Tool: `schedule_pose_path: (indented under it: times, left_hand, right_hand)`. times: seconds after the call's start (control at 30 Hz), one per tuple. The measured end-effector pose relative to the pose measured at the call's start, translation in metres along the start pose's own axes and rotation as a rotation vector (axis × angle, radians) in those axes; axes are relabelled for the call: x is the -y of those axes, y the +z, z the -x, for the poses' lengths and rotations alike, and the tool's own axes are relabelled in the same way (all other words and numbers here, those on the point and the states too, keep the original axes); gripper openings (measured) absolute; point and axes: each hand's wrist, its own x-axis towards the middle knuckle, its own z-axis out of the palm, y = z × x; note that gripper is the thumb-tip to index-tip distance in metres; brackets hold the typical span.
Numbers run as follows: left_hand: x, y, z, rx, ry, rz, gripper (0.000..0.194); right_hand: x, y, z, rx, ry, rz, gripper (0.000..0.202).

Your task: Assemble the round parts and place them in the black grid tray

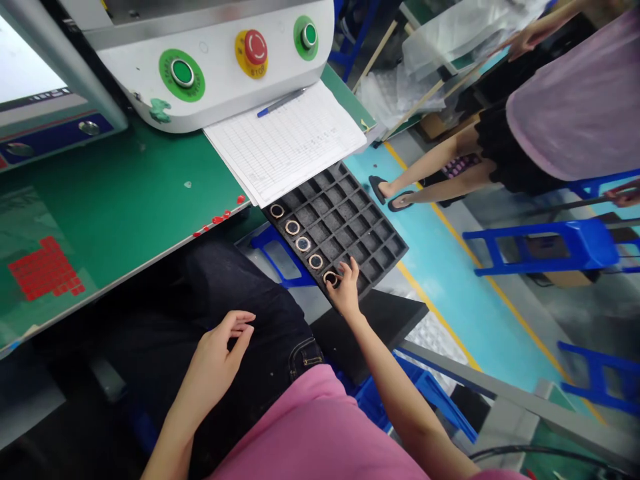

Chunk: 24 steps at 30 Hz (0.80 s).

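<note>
A black compartment tray (373,267) juts out past the bench edge, partly under paper sheets. Several round gold-rimmed parts lie along its near row, one per compartment. My right hand (345,287) is at the row's near end, thumb and fingers pinched on the last ring-shaped part (331,277), which is in or just over its compartment. Above my lap is my left hand (227,340), fingers loosely curved with a gap to the thumb and nothing visible in it.
A white machine panel (220,73) with green buttons and a red stop button stands on the green bench (165,180). Printed sheets (285,140) carry a blue pen (280,103). Red stickers (45,270) lie at left. A person (575,107) and blue stools (590,250) are at right.
</note>
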Motion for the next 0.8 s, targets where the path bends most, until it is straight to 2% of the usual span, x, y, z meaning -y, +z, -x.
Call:
schedule_pose_path:
  times: [0.4,0.6,0.8]
  left_hand:
    - [0.001,0.004,-0.003,-0.004,0.046,0.003,0.026]
    - [0.006,0.004,-0.001,0.0,0.028,-0.01,0.027]
    - [0.013,0.007,-0.002,0.003,0.017,-0.025,0.029]
  right_hand:
    - [0.0,-0.007,-0.007,0.157,-0.066,0.088,0.05]
    - [0.012,-0.009,-0.007,0.146,-0.066,0.127,0.048]
    - [0.031,0.0,-0.013,0.075,0.006,0.138,0.048]
